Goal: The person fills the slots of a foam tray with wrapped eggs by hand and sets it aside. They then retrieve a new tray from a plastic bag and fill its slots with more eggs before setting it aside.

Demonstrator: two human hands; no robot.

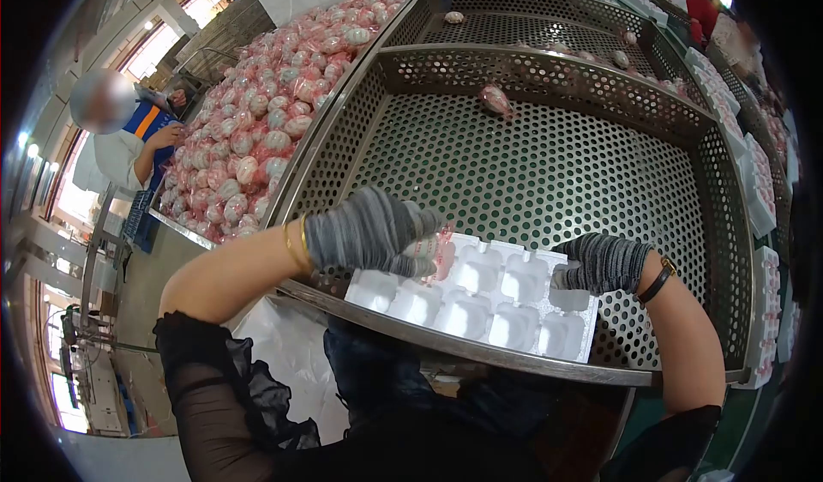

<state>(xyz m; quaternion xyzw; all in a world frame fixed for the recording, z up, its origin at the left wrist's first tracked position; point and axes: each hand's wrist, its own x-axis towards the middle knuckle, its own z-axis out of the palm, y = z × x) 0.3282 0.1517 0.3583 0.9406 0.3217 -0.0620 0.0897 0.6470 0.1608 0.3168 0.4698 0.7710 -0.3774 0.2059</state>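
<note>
A white foam egg tray with moulded hollows rests at the near edge of a perforated metal bin. Its hollows that show look bare. My left hand, in a grey striped knit glove, is over the tray's upper left part, fingers closed on a plastic-wrapped egg with red print, mostly hidden by the fingers. My right hand, gloved alike, grips the tray's right end, thumb at the rim. Farther back in the bin lies one wrapped egg.
A big heap of wrapped eggs fills a container on the left, with a person behind it. Beyond a metal divider sits another bin section with several eggs. Filled white trays line the right side.
</note>
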